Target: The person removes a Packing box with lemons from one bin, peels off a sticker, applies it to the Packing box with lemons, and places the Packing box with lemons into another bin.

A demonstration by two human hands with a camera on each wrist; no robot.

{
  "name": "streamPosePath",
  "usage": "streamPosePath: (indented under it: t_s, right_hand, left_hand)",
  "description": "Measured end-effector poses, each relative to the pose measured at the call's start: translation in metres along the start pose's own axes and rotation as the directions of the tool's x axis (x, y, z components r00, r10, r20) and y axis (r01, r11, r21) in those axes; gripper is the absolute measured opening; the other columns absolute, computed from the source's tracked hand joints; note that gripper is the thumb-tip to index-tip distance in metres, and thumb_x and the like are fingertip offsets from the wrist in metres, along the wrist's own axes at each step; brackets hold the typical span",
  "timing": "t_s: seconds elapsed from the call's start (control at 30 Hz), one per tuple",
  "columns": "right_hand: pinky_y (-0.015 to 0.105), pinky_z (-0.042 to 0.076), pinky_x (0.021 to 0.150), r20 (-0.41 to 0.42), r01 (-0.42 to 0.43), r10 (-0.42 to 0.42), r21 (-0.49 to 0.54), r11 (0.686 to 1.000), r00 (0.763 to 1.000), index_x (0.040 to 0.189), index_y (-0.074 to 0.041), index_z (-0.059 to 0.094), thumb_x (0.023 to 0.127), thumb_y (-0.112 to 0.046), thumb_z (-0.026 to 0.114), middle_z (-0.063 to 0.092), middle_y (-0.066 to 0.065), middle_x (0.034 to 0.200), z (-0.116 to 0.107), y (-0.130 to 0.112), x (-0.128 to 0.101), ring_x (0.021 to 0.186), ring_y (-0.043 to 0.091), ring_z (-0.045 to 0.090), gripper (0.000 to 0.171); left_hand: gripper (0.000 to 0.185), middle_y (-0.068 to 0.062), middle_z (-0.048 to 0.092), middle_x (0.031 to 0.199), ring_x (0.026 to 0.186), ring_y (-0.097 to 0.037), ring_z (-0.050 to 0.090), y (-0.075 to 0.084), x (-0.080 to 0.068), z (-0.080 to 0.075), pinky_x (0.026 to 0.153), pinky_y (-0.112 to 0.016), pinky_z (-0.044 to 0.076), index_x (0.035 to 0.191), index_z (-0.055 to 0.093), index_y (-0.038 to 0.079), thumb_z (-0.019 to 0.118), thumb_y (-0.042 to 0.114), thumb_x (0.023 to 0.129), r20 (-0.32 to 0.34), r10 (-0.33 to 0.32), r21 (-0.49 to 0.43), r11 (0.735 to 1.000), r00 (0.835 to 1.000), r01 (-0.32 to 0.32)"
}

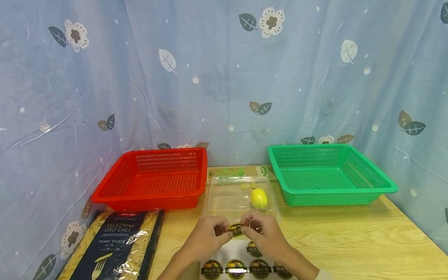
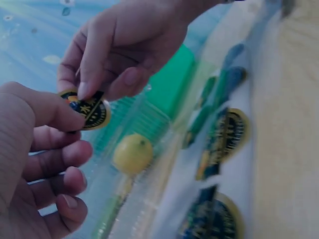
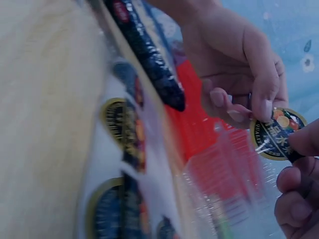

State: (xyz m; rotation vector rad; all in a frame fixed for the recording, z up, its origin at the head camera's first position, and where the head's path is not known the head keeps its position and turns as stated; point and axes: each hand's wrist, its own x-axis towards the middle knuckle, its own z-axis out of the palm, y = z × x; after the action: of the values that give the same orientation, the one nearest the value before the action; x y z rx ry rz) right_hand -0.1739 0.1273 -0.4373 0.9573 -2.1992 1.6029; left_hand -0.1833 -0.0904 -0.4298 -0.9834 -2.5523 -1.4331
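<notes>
In the head view, my left hand point(image 1: 208, 237) and right hand point(image 1: 267, 236) meet at the front middle of the table. Between them they pinch a round black-and-gold sticker point(image 1: 235, 230), one hand at each side. Its fruit picture and lettering show in the right wrist view, where the sticker point(image 3: 279, 130) is partly covered by fingertips. Beneath the hands lies a white sticker sheet point(image 1: 230, 247) with several similar labels. Just beyond them a clear plastic container point(image 1: 227, 199) stands open, with a yellow lemon point(image 1: 259, 198) in its right part.
A red basket point(image 1: 150, 200) stands at the back left and a green basket point(image 1: 339, 195) at the back right. A bag of penne pasta point(image 1: 108, 258) lies on the left. A printed cardboard piece point(image 1: 218, 172) is behind the container. Patterned blue cloth point(image 1: 220, 71) hangs around the table.
</notes>
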Motion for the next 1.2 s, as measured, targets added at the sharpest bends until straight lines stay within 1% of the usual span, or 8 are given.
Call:
streamPosePath:
  t_s: [0.13,0.33,0.53,0.6,0.7,0.93,1.07,1.2]
  right_hand:
    - [0.02,0.044,0.042,-0.07,0.052,-0.052,-0.011,0.999,0.996,0.093,-0.007,0.065,0.09,0.007,0.065,0.062,0.005,0.077,-0.004,-0.001,0.007,0.055,0.0,0.049,0.014]
    - [0.024,0.047,0.045,-0.102,0.022,-0.022,0.002,1.0,0.995,0.095,-0.007,0.066,0.091,0.006,0.066,0.062,0.006,0.079,-0.005,-0.003,0.02,0.057,0.003,0.051,0.014]
    - [0.026,0.049,0.046,-0.118,0.004,-0.002,0.016,1.0,0.993,0.095,-0.004,0.065,0.092,0.004,0.065,0.06,0.008,0.08,-0.008,-0.01,0.038,0.057,0.008,0.054,0.009]
    - [0.027,0.049,0.047,-0.128,-0.007,0.01,0.017,1.0,0.992,0.095,-0.004,0.066,0.092,0.003,0.065,0.06,0.009,0.08,-0.009,-0.012,0.042,0.058,0.009,0.054,0.008]
    - [0.027,0.051,0.049,-0.141,-0.037,0.039,0.015,0.999,0.989,0.095,-0.005,0.067,0.092,0.002,0.066,0.06,0.009,0.081,-0.009,-0.016,0.046,0.06,0.011,0.056,0.007]
    - [0.026,0.05,0.052,-0.145,-0.115,0.111,-0.017,0.993,0.983,0.094,-0.005,0.068,0.09,0.001,0.068,0.061,0.008,0.078,-0.013,-0.016,0.052,0.059,0.012,0.056,0.007]
    - [0.026,0.049,0.053,-0.159,-0.164,0.158,-0.027,0.986,0.975,0.094,-0.004,0.068,0.09,0.002,0.068,0.06,0.008,0.079,-0.017,-0.013,0.059,0.059,0.014,0.055,0.007]
    - [0.026,0.048,0.05,-0.191,-0.186,0.172,-0.054,0.981,0.966,0.093,-0.005,0.068,0.089,0.002,0.068,0.06,0.007,0.078,-0.023,-0.01,0.069,0.057,0.016,0.055,0.007]
  left_hand:
    - [0.017,0.01,0.056,0.068,0.064,-0.003,0.053,0.0,0.011,0.0,0.059,-0.023,0.049,0.078,0.064,0.018,0.07,0.006,0.088,-0.072,0.067,-0.012,0.998,0.995,-0.068]
    - [0.017,0.008,0.057,0.067,0.062,-0.003,0.052,0.002,0.016,-0.003,0.055,-0.023,0.049,0.077,0.063,0.016,0.07,0.004,0.087,-0.128,0.122,-0.062,0.99,0.984,-0.131]
    - [0.019,0.007,0.055,0.066,0.06,-0.005,0.051,0.009,0.025,-0.011,0.051,-0.024,0.049,0.076,0.062,0.015,0.07,0.0,0.085,-0.241,0.163,-0.063,0.981,0.957,-0.183]
    - [0.019,0.007,0.056,0.067,0.061,-0.005,0.051,0.011,0.027,-0.014,0.051,-0.024,0.049,0.076,0.063,0.015,0.07,0.001,0.085,-0.272,0.148,-0.069,0.983,0.951,-0.172]
    - [0.017,0.008,0.057,0.068,0.062,-0.006,0.052,0.012,0.027,-0.017,0.051,-0.025,0.048,0.077,0.064,0.016,0.07,0.002,0.086,-0.292,0.109,-0.085,0.987,0.95,-0.139]
    - [0.016,0.005,0.059,0.068,0.06,-0.008,0.052,0.008,0.032,-0.016,0.052,-0.024,0.048,0.078,0.065,0.014,0.069,0.003,0.088,-0.266,0.063,-0.105,0.99,0.962,-0.093]
    - [0.017,0.004,0.059,0.067,0.058,-0.009,0.051,0.007,0.042,-0.018,0.053,-0.024,0.046,0.078,0.065,0.015,0.068,0.003,0.09,-0.264,0.038,-0.098,0.993,0.964,-0.066]
    - [0.015,0.006,0.059,0.066,0.058,-0.011,0.052,0.009,0.058,-0.02,0.053,-0.024,0.045,0.077,0.067,0.013,0.068,0.006,0.091,-0.296,0.027,-0.038,0.998,0.955,-0.04]
